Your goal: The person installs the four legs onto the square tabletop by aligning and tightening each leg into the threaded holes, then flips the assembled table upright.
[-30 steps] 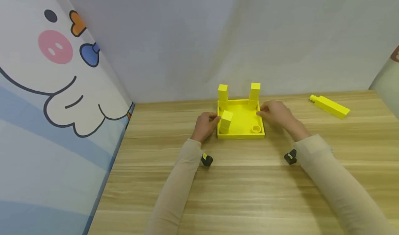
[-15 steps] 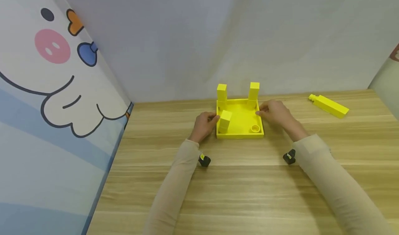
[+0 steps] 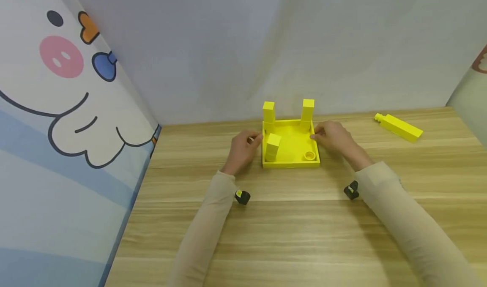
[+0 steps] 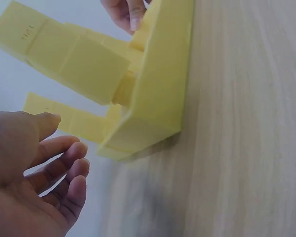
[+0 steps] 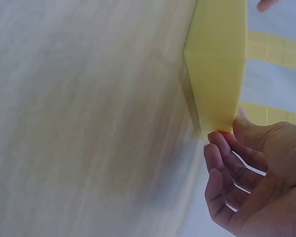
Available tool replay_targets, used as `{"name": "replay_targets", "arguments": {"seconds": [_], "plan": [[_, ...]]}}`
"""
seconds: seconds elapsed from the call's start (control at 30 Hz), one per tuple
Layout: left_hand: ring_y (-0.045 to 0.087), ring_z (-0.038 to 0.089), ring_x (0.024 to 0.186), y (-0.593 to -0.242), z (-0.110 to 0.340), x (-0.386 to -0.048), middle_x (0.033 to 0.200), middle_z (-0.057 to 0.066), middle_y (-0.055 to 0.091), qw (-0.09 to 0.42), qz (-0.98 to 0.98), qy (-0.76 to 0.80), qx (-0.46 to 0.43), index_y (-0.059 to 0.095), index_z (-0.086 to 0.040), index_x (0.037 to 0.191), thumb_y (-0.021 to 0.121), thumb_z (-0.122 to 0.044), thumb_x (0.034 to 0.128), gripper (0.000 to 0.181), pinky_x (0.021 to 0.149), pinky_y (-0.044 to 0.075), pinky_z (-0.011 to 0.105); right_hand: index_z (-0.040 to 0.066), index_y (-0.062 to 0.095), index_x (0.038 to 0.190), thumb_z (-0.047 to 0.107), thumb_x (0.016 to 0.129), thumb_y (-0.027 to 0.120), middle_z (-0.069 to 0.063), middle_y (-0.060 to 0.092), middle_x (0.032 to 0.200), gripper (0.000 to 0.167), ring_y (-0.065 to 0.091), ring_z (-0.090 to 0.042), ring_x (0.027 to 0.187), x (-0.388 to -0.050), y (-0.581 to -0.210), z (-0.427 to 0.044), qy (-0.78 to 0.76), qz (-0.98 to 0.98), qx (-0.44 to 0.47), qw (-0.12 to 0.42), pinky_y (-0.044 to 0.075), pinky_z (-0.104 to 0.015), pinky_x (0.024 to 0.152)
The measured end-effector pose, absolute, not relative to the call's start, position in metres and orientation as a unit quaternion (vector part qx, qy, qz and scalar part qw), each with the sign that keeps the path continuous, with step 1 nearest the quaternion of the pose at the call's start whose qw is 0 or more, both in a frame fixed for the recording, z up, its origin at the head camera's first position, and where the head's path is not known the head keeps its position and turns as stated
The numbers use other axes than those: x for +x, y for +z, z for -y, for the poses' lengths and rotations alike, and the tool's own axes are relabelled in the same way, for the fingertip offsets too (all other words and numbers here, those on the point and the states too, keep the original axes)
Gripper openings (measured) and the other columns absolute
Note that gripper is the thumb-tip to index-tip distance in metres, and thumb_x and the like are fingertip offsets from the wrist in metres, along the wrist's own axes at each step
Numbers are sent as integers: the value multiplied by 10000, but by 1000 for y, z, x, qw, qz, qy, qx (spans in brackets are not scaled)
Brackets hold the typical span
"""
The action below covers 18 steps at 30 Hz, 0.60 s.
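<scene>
A shallow yellow tray (image 3: 291, 165) sits on the table near the wall. Square yellow posts stand upright at its back-left (image 3: 269, 113), back-right (image 3: 307, 109) and front-left (image 3: 272, 146) corners; the front-left one leans slightly. At the front-right corner a round yellow socket (image 3: 310, 155) is bare. My right hand (image 3: 335, 137) pinches the right wall of the tray between thumb and fingers, seen closely in the right wrist view. My left hand (image 3: 240, 151) hovers just left of the tray, and in the left wrist view its relaxed fingers (image 4: 74, 168) hold nothing.
A loose yellow post (image 3: 401, 127) with a round knobbed end lies on the table to the right. The grey wall (image 3: 213, 67) rises directly behind the tray, and a cartoon-printed panel (image 3: 76, 151) borders the left side of the wooden table (image 3: 285, 236).
My left hand has come off the left wall of the tray and drawn a little to the left. My right hand keeps its pinch. Tray and posts stay as they were.
</scene>
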<state>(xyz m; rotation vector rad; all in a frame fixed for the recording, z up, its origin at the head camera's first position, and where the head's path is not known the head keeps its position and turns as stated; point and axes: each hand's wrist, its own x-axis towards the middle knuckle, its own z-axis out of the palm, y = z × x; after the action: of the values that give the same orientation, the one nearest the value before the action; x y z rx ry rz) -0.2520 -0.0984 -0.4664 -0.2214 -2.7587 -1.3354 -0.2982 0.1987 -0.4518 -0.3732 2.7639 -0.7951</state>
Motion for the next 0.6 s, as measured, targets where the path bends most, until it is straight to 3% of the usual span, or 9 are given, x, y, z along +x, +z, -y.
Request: {"name": "replay_targets", "arguments": {"seconds": [0.17,0.4,0.6], "plan": [[665,290,993,-453,99,-246,1154,145,727,55,883,-454,-102,723,-36,1220,599,-261,1042,313,885,553,369,-46,638,1246,253,1040,583,-281,666,1264,367,617,-443,1180,-299,-453,-199,-269,-946,-129,124,489,-598,1004],[653,215,958,-437,92,-232,1126,93,722,84,863,-485,-112,737,-87,1230,601,-325,1038,334,796,521,258,-57,628,1248,256,1044,577,-293,660,1269,378,613,-457,1183,-298,-453,-199,-274,-945,-126,126,486,-606,1002],[657,198,940,-431,86,-221,1099,83,722,124,852,-497,-109,744,-103,1211,629,-338,1021,323,794,536,278,-46,630,1241,246,1048,563,-293,657,1281,356,608,-471,1198,-297,-454,-199,-281,-944,-122,124,477,-616,1014]]}}
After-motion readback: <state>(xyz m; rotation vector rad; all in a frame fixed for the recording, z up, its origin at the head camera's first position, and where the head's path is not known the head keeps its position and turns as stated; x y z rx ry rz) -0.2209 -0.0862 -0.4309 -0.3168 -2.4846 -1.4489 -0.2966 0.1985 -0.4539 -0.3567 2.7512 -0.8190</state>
